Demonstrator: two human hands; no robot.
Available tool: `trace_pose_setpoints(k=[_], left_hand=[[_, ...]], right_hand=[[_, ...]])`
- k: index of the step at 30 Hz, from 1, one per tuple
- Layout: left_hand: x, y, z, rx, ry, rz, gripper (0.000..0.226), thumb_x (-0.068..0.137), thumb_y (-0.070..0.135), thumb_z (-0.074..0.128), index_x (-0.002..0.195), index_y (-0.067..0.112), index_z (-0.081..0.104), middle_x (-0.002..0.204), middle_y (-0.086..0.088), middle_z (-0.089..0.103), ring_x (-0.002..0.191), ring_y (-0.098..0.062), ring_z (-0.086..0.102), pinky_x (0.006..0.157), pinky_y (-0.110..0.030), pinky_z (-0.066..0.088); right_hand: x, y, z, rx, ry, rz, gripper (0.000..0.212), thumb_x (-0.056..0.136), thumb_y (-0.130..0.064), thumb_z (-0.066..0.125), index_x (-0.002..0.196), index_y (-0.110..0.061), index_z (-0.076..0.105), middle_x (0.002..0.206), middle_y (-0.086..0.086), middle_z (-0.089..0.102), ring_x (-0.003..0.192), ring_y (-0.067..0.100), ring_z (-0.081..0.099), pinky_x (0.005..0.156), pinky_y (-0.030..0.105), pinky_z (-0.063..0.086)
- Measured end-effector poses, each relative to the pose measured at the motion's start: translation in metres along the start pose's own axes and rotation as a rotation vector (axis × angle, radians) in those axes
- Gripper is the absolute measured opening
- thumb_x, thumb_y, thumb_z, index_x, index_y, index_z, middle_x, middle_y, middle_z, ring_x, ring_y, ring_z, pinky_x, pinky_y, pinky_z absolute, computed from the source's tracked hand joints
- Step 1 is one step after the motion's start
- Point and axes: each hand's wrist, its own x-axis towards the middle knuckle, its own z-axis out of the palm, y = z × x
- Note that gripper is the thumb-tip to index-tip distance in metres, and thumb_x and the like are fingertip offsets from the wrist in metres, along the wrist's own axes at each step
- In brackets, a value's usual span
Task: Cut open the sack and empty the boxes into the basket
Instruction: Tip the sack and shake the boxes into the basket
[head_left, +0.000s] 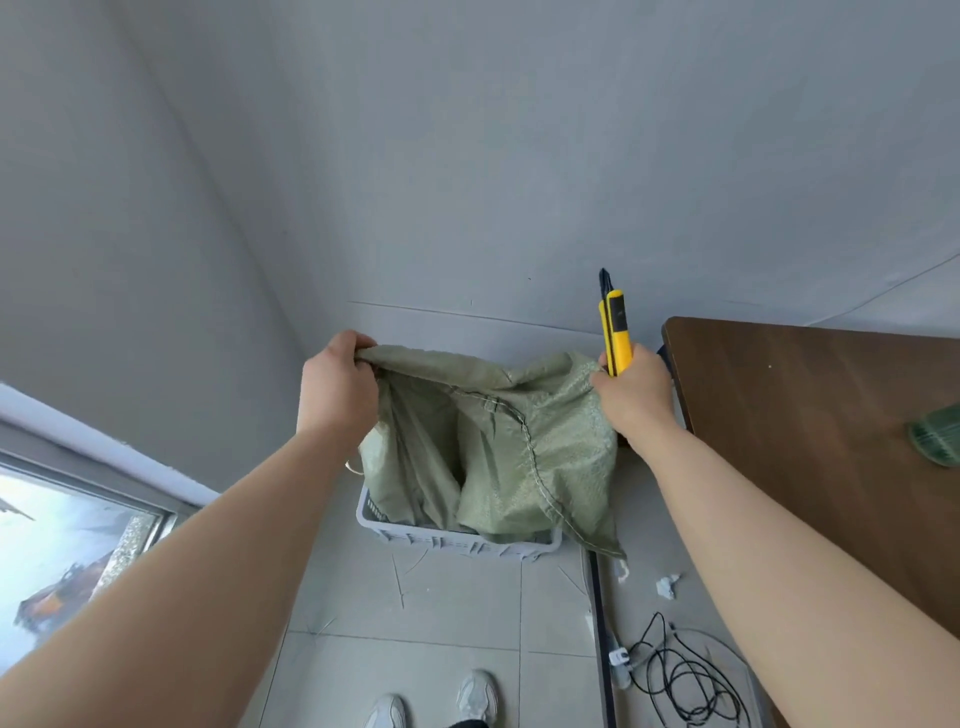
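Note:
A green woven sack hangs upside down over a grey plastic basket on the floor, its lower end reaching into the basket. My left hand grips the sack's upper left corner. My right hand pinches the upper right corner and also holds a yellow utility knife, blade end pointing up. The sack looks limp. No boxes are visible; the sack hides the basket's inside.
A brown wooden table stands at the right with a green object on it. Black cables and paper scraps lie on the tiled floor. A window is at the left. My shoes stand near the basket.

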Motion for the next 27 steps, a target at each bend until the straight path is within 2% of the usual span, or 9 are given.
trace_pose_setpoints(k=[3, 9, 15, 21, 25, 27], left_hand=[[-0.005, -0.007, 0.002, 0.102, -0.104, -0.042, 0.035, 0.083, -0.003, 0.033, 0.099, 0.008, 0.062, 0.094, -0.009, 0.061, 0.084, -0.026, 0.053, 0.068, -0.028, 0.038], [0.001, 0.015, -0.01, -0.022, -0.003, -0.043, 0.04, 0.08, -0.005, 0.031, 0.1, 0.011, 0.062, 0.092, -0.005, 0.059, 0.084, -0.024, 0.054, 0.069, -0.029, 0.042], [-0.008, 0.009, -0.006, 0.067, -0.102, -0.081, 0.037, 0.08, -0.005, 0.031, 0.096, 0.008, 0.062, 0.092, -0.008, 0.06, 0.084, -0.027, 0.055, 0.063, -0.028, 0.04], [-0.011, 0.032, -0.016, -0.06, 0.072, 0.026, 0.041, 0.081, -0.005, 0.032, 0.104, 0.011, 0.062, 0.091, -0.002, 0.059, 0.084, -0.021, 0.051, 0.072, -0.027, 0.039], [-0.014, 0.022, -0.015, 0.048, -0.028, -0.041, 0.036, 0.083, -0.003, 0.033, 0.1, 0.009, 0.062, 0.091, -0.005, 0.057, 0.081, -0.023, 0.051, 0.068, -0.028, 0.039], [-0.013, 0.027, -0.017, 0.02, -0.025, -0.039, 0.038, 0.082, -0.004, 0.032, 0.1, 0.01, 0.062, 0.09, -0.005, 0.058, 0.081, -0.024, 0.053, 0.068, -0.029, 0.041]], right_hand=[[-0.006, 0.008, 0.004, -0.079, -0.066, 0.026, 0.012, 0.086, -0.002, 0.059, 0.086, -0.013, 0.054, 0.07, 0.001, 0.049, 0.06, 0.022, 0.049, 0.047, 0.025, 0.033], [-0.005, -0.005, -0.004, 0.017, -0.006, 0.0, 0.011, 0.087, -0.004, 0.059, 0.086, -0.015, 0.055, 0.068, -0.001, 0.049, 0.055, 0.016, 0.047, 0.049, 0.025, 0.036], [-0.013, 0.0, -0.003, -0.055, -0.072, 0.013, 0.014, 0.087, -0.001, 0.06, 0.084, -0.013, 0.054, 0.069, 0.001, 0.05, 0.055, 0.015, 0.047, 0.046, 0.024, 0.032], [-0.008, -0.013, -0.023, 0.114, 0.022, 0.007, 0.014, 0.086, -0.004, 0.061, 0.083, -0.016, 0.054, 0.067, 0.0, 0.048, 0.056, 0.019, 0.047, 0.048, 0.025, 0.036], [-0.016, -0.003, -0.02, 0.058, -0.048, 0.087, 0.015, 0.085, -0.002, 0.062, 0.083, -0.014, 0.052, 0.065, 0.001, 0.045, 0.053, 0.017, 0.043, 0.047, 0.026, 0.033], [-0.017, -0.007, -0.023, 0.095, -0.029, 0.096, 0.015, 0.085, -0.003, 0.062, 0.082, -0.014, 0.052, 0.066, 0.001, 0.047, 0.055, 0.018, 0.044, 0.048, 0.026, 0.035]])
